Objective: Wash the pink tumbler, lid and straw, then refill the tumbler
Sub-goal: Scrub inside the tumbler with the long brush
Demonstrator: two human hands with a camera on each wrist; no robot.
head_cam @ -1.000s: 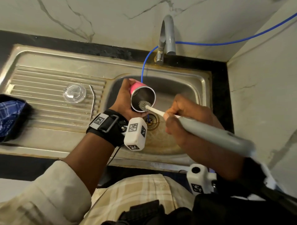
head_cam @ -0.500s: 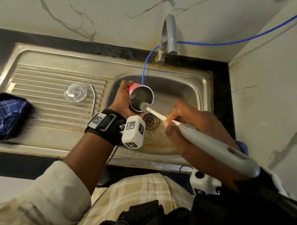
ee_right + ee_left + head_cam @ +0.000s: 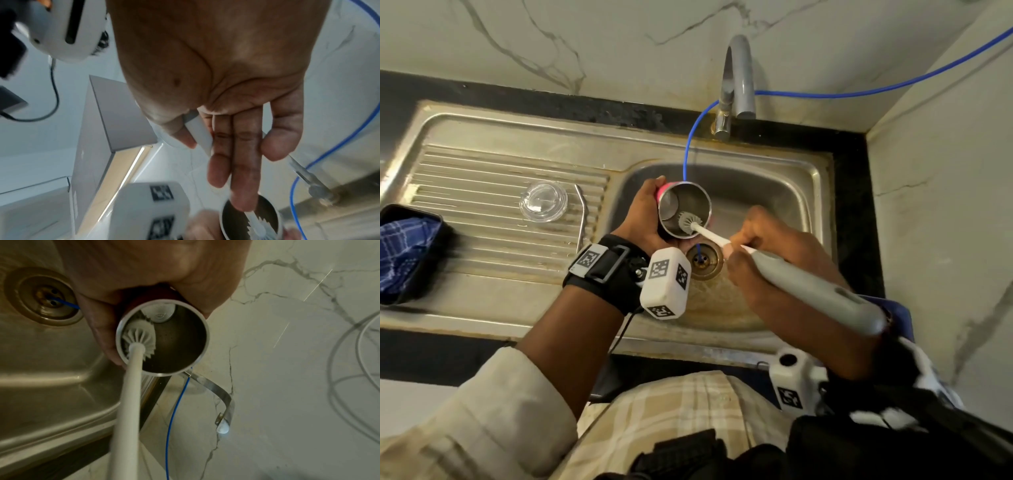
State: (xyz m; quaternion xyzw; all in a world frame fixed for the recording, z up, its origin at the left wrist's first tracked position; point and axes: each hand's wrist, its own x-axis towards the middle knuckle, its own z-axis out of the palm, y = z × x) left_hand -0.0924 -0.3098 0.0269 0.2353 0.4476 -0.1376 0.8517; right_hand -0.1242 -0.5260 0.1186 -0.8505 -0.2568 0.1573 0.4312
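Observation:
My left hand [image 3: 643, 219] grips the pink tumbler [image 3: 684, 209] over the sink basin [image 3: 763, 192], its steel mouth tilted toward me. My right hand [image 3: 763, 253] holds the grey handle of a bottle brush [image 3: 811, 287]; its white finned head [image 3: 686, 221] sits inside the tumbler against the near wall. In the left wrist view the brush head [image 3: 139, 339] presses the tumbler's inner wall [image 3: 174, 344]. The clear lid [image 3: 543, 202] lies on the drainboard [image 3: 482, 240], with the metal straw [image 3: 582, 216] just right of it.
A grey tap [image 3: 736, 78] stands behind the basin, with a thin blue hose [image 3: 690, 144] running down to the drain [image 3: 703, 260]. A dark tray holding a blue checked cloth [image 3: 400, 246] sits at the drainboard's left edge. Marble walls close off the back and right.
The tumbler's mouth has turned up more toward me. The brush shaft has drawn back a little while its head stays inside the cup.

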